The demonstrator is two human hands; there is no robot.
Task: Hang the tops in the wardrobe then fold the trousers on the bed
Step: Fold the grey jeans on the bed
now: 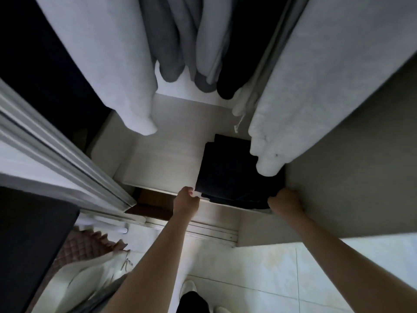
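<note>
A stack of folded dark trousers (228, 170) lies on the wardrobe's pale shelf (162, 159), at its right front. My left hand (186, 197) grips the stack's front left corner. My right hand (285, 201) holds the front right edge, fingers curled under the cloth. Above the shelf hang several tops: a white one (117, 64) at left, grey ones (171, 41) in the middle, a black one (234, 71), and a white one (316, 86) at right that covers the stack's back right corner.
The sliding door frame (67, 154) runs diagonally at left, its floor track (203, 231) below the shelf. The wardrobe's side panel (349, 166) stands at right. A bed edge with a quilted brown cover (85, 247) and pale clothes (90, 276) lies lower left. Tiled floor (282, 279) is underfoot.
</note>
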